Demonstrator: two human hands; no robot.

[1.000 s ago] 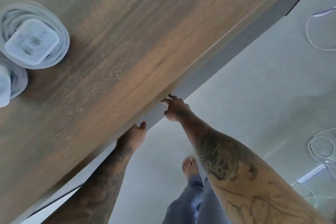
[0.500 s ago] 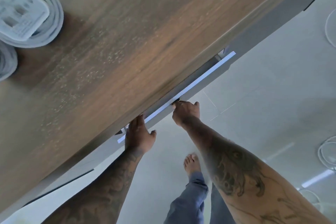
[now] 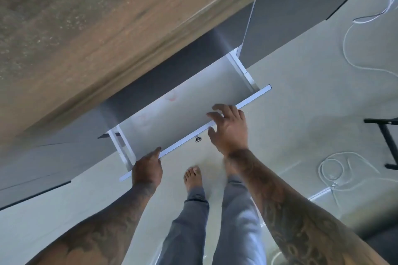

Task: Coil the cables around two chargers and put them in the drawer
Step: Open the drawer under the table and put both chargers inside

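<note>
A white drawer (image 3: 183,109) stands pulled out from under the wooden tabletop (image 3: 97,28), and nothing shows inside it. A small metal knob (image 3: 197,139) sticks out below its front panel. My left hand (image 3: 147,168) holds the left part of the front panel's top edge, index finger stretched along it. At the right part of that edge is my right hand (image 3: 228,127), fingers spread and holding nothing. The two coiled chargers are out of the frame.
Grey cabinet fronts (image 3: 301,17) flank the drawer. White cables lie looped on the pale floor (image 3: 336,170) at the right. A black stand leg (image 3: 387,142) is at the right edge. My bare foot (image 3: 193,176) is below the drawer.
The drawer has slid from a narrow gap to wide open. My right hand has loosened and spread its fingers. The view has dropped, so the chargers on the tabletop have left the frame.
</note>
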